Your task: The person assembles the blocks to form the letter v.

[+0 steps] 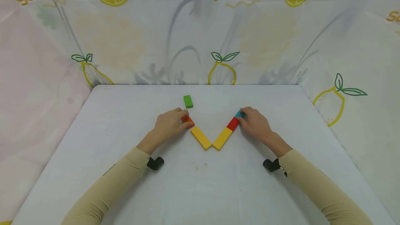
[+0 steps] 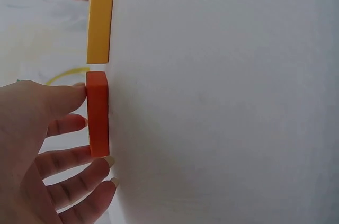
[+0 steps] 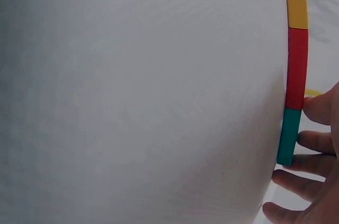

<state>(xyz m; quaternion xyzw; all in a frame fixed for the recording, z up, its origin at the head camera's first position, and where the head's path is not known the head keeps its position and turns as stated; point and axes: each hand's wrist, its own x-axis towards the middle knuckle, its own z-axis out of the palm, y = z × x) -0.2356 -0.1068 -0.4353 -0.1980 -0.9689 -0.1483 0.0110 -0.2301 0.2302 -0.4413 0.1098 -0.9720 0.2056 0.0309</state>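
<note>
On the white table [image 1: 200, 193], the left hand [image 1: 168, 123] gripped an orange block [image 2: 98, 115] just beside a yellow block [image 1: 201, 138]; the right hand [image 1: 257, 125] pinched a teal block [image 3: 288, 136] touching a red block [image 3: 297, 69].

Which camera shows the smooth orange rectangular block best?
The left wrist camera. The orange block looks big there, with its long side uncovered and the gap to its yellow neighbour plain to see. In the head view it's small, partly covered by the left hand. The right wrist view doesn't show it.

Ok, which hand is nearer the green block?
Left. The left hand is just nearside and left of the green block; the right hand is farther, to its right.
</note>
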